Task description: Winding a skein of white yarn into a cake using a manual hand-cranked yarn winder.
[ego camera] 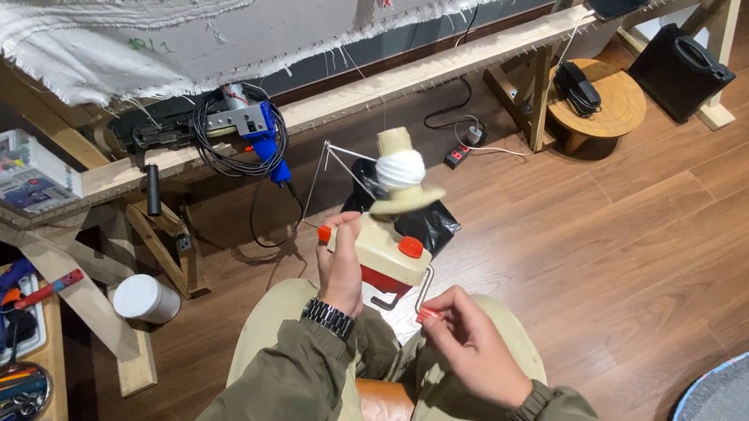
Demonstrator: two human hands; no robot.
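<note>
Nearest the camera, the right hand pinched the winder's thin metal crank w/ fingertips closed on it, elbow over the lap, prob. so the wrist could turn freely. Just beyond, the left hand was wrapped around the side of the cream yarn winder by its red knobs, steadying it above the knees, since it wasn't clamped to anything visible. On top sat a small ball of white yarn on the cone; farther off, a wooden frame held stretched cloth.
</note>
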